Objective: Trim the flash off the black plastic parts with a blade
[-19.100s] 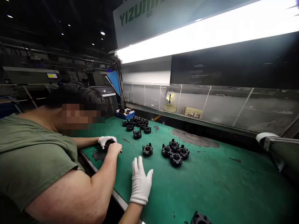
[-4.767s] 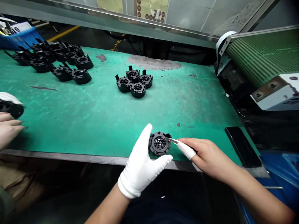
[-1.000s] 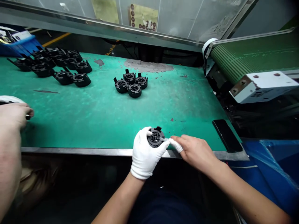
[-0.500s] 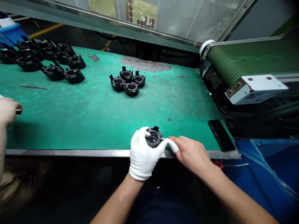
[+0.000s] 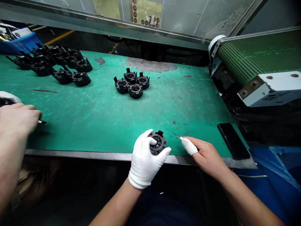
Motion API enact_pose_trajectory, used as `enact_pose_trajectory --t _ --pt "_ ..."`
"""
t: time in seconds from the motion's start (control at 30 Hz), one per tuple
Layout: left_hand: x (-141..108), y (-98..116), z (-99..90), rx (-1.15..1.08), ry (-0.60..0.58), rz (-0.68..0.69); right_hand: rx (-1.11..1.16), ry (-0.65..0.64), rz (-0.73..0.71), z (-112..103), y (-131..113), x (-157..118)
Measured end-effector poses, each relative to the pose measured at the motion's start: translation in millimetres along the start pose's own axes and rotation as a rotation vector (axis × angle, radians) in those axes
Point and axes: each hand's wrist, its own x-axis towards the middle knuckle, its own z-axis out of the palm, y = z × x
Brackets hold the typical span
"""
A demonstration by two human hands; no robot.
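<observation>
My left hand (image 5: 144, 161), in a white glove, grips a round black plastic part (image 5: 161, 142) with a small tab at its top edge. Its index finger rests across the part's ringed face, and the thumb lies along the lower right rim. To the right, my right hand (image 5: 204, 152) is bare apart from a white cover on one finger. Pinched in it is a slim knife (image 5: 176, 135), whose thin pointed blade is directed up and left, apart from the part. The handle is hidden in the fingers.
Several similar black parts (image 5: 135, 90) stand grouped mid-table, with a larger cluster (image 5: 81, 78) at the left. A phone (image 5: 233, 141) lies near the right edge. Beyond it is a green conveyor belt (image 5: 263, 50). A co-worker's hand (image 5: 21, 117) holds something at the left.
My right hand has drawn the knife away from the black part, to the right. My left hand still grips the part. The co-worker's hand has come further into view.
</observation>
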Motion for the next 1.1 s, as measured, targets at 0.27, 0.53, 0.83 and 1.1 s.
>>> enact_pose_trajectory --t 0.27,0.53,0.83,1.1 --pt "22.3 -7.9 -15.7 -0.009 -0.302 -0.023 -0.198 -0.294 -0.263 -26.0 4.5 24.7" --pt "41.8 -18.6 -29.6 -0.117 -0.533 -0.031 -0.416 -0.469 -0.359 -33.9 -15.7 51.6" --pt "53.7 -19.4 -32.6 -0.168 -0.622 -0.023 -0.576 -0.435 -0.377 -31.4 -21.4 60.7" --pt "50.7 -19.1 -31.3 -0.174 -0.601 -0.019 -0.469 -0.356 -0.417 -23.3 -11.3 47.6"
